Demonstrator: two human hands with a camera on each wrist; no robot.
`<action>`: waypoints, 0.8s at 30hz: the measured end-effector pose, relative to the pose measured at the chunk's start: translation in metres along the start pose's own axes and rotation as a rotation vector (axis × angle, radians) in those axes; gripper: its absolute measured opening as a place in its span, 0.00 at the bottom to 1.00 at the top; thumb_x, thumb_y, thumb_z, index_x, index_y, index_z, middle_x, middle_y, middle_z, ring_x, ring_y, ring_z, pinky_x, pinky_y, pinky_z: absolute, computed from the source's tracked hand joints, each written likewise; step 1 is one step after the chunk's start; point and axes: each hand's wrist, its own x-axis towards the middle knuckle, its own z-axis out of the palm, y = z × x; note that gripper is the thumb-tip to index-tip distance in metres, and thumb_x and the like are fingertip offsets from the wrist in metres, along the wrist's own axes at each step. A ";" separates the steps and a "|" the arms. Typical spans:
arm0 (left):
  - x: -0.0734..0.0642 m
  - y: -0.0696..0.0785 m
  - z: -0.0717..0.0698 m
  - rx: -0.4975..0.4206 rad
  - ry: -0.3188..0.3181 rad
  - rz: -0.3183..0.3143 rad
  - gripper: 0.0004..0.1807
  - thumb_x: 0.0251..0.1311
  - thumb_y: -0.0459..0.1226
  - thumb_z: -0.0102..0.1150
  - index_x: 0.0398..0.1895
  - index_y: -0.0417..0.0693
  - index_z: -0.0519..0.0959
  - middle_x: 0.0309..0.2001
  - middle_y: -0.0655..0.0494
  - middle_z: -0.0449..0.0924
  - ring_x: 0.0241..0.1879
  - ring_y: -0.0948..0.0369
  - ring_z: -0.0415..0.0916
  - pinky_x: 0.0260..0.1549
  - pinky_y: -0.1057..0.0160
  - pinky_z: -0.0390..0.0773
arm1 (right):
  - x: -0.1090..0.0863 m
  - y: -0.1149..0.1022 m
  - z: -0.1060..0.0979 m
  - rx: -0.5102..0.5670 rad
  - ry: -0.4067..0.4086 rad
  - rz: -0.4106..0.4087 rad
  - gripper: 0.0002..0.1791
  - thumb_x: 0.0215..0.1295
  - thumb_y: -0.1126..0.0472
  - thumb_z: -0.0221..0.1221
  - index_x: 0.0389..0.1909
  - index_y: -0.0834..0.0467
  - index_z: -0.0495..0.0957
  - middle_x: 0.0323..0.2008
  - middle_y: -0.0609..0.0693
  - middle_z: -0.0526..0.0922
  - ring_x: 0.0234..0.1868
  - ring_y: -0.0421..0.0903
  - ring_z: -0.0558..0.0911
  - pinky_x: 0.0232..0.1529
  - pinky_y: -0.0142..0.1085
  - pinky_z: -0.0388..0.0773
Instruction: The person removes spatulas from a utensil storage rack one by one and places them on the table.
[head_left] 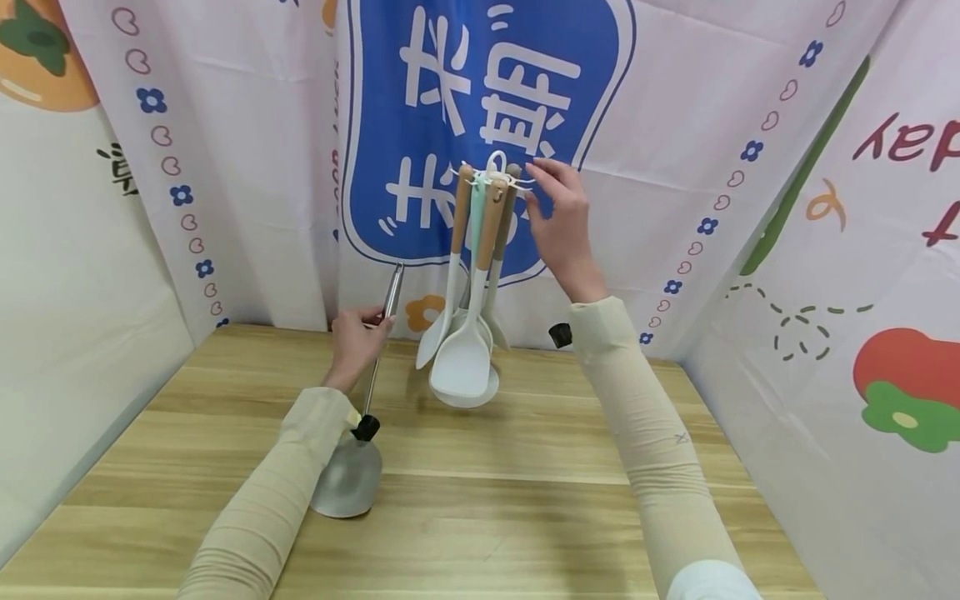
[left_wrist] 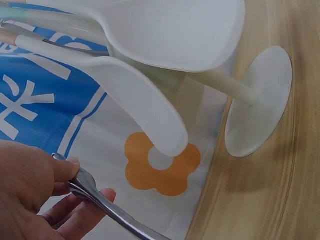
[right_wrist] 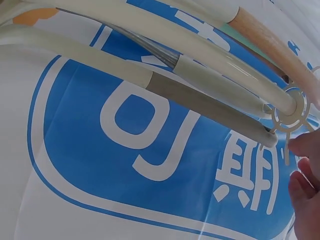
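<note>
A white rotating utensil rack [head_left: 497, 158] stands on the table, its round base [left_wrist: 265, 115] showing in the left wrist view. From its hooks hang several utensils, among them a white turner [head_left: 461, 358] and a grey-handled one [right_wrist: 200, 102]. My left hand [head_left: 357, 343] pinches the upper handle of a metal spatula [head_left: 347, 483], left of the rack, blade downward. In the left wrist view the steel handle [left_wrist: 85, 185] lies between thumb and fingers. At the top of the rack, my right hand [head_left: 561, 221] holds a hook arm [right_wrist: 287, 155] between thumb and fingertips.
The wooden table [head_left: 480, 517] meets a printed curtain [head_left: 262, 167] at its back edge, close behind the rack. More printed cloth [head_left: 810, 275] hangs along the right side. Small black devices [head_left: 366, 427] sit at both wrists.
</note>
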 end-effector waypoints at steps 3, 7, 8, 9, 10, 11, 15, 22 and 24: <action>0.001 -0.006 0.002 0.024 0.014 0.021 0.15 0.64 0.33 0.66 0.50 0.31 0.85 0.38 0.36 0.87 0.27 0.54 0.82 0.19 0.74 0.77 | 0.001 0.000 0.000 -0.003 -0.054 0.052 0.18 0.70 0.72 0.60 0.60 0.67 0.79 0.59 0.63 0.81 0.64 0.56 0.77 0.71 0.35 0.69; 0.001 -0.015 0.005 0.034 0.015 0.036 0.14 0.61 0.31 0.67 0.48 0.32 0.86 0.37 0.37 0.88 0.27 0.58 0.82 0.20 0.75 0.75 | 0.001 0.001 0.000 0.002 -0.110 0.102 0.18 0.72 0.70 0.59 0.60 0.68 0.79 0.59 0.62 0.81 0.64 0.55 0.78 0.70 0.35 0.71; 0.001 -0.017 0.006 0.033 0.014 0.034 0.14 0.60 0.31 0.68 0.48 0.33 0.86 0.37 0.37 0.88 0.28 0.58 0.82 0.21 0.75 0.75 | 0.001 0.002 0.001 0.001 -0.116 0.104 0.17 0.72 0.70 0.59 0.60 0.68 0.79 0.59 0.62 0.82 0.64 0.56 0.78 0.70 0.35 0.71; 0.001 -0.019 0.007 0.029 0.009 0.027 0.14 0.60 0.31 0.68 0.48 0.33 0.86 0.37 0.37 0.88 0.28 0.58 0.82 0.22 0.75 0.75 | 0.001 0.002 0.001 0.001 -0.121 0.109 0.17 0.72 0.70 0.59 0.59 0.68 0.79 0.59 0.61 0.82 0.64 0.55 0.78 0.70 0.35 0.71; 0.001 -0.021 0.007 0.019 0.003 0.018 0.14 0.60 0.32 0.68 0.48 0.34 0.86 0.38 0.38 0.88 0.29 0.58 0.82 0.22 0.75 0.75 | 0.001 0.002 0.001 0.001 -0.122 0.110 0.17 0.72 0.70 0.59 0.59 0.68 0.80 0.59 0.62 0.82 0.64 0.56 0.78 0.69 0.35 0.72; 0.001 -0.023 0.008 0.012 -0.006 0.009 0.14 0.60 0.32 0.68 0.48 0.34 0.86 0.38 0.37 0.88 0.29 0.58 0.82 0.22 0.75 0.75 | 0.001 0.003 0.002 -0.001 -0.125 0.111 0.17 0.72 0.70 0.59 0.59 0.68 0.80 0.58 0.62 0.82 0.63 0.56 0.78 0.69 0.35 0.72; 0.003 -0.032 0.010 -0.010 -0.036 -0.036 0.15 0.61 0.33 0.69 0.50 0.33 0.85 0.40 0.35 0.88 0.31 0.59 0.81 0.23 0.76 0.76 | 0.001 0.002 0.001 -0.011 -0.132 0.120 0.16 0.72 0.69 0.58 0.58 0.69 0.80 0.57 0.62 0.83 0.63 0.55 0.78 0.68 0.35 0.73; 0.008 -0.041 0.010 0.035 -0.093 -0.044 0.17 0.58 0.30 0.69 0.50 0.31 0.84 0.41 0.32 0.86 0.34 0.51 0.83 0.24 0.76 0.75 | 0.003 0.001 0.001 -0.023 -0.146 0.139 0.15 0.73 0.69 0.58 0.55 0.70 0.82 0.55 0.62 0.83 0.61 0.56 0.79 0.66 0.37 0.75; 0.009 -0.042 0.010 0.052 -0.109 -0.049 0.18 0.58 0.30 0.70 0.50 0.30 0.84 0.41 0.32 0.86 0.37 0.48 0.84 0.25 0.75 0.75 | 0.004 0.000 0.002 -0.027 -0.149 0.141 0.14 0.73 0.69 0.58 0.55 0.70 0.82 0.54 0.63 0.83 0.60 0.57 0.79 0.66 0.37 0.75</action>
